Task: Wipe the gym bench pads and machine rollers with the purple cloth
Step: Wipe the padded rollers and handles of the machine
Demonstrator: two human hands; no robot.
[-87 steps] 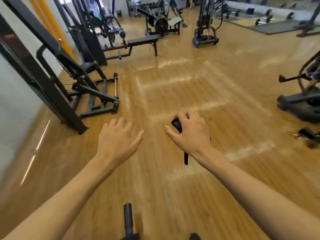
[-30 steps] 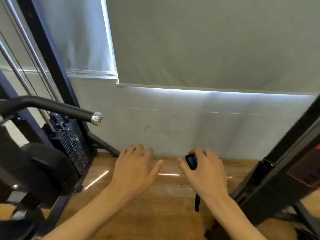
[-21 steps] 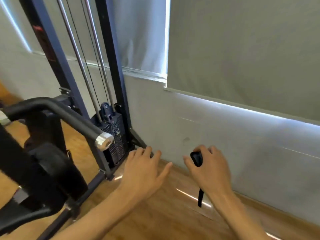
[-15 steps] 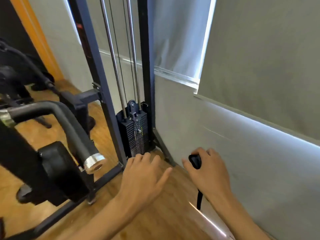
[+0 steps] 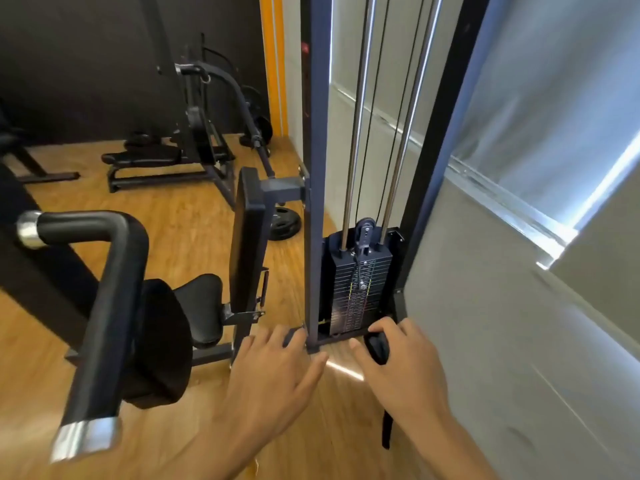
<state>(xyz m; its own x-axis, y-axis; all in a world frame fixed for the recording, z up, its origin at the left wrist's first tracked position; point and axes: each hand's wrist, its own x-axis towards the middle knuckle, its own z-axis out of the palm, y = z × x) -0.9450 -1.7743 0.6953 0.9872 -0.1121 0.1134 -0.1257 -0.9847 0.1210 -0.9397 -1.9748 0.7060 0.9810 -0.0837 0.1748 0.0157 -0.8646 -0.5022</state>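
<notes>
My left hand (image 5: 273, 370) hovers palm down with relaxed, spread fingers and holds nothing. My right hand (image 5: 403, 370) grips a small black device (image 5: 377, 346) whose black strap (image 5: 386, 429) hangs below the wrist. A weight machine stands ahead: a black seat pad (image 5: 202, 308), an upright black back pad (image 5: 247, 237) and a black padded roller (image 5: 162, 344) at lower left. No purple cloth is in view.
A curved black handle with chrome ends (image 5: 104, 306) juts across the lower left. The weight stack (image 5: 358, 292) with chrome guide rods sits between blue frame posts (image 5: 315, 168). A grey wall (image 5: 502, 323) runs along the right. Another bench machine (image 5: 166, 157) and a weight plate (image 5: 284, 225) lie further back.
My view has swung left from the open floor and wall onto the weight machine; its seat and back pad have come into sight. Both hands keep the same pose.
</notes>
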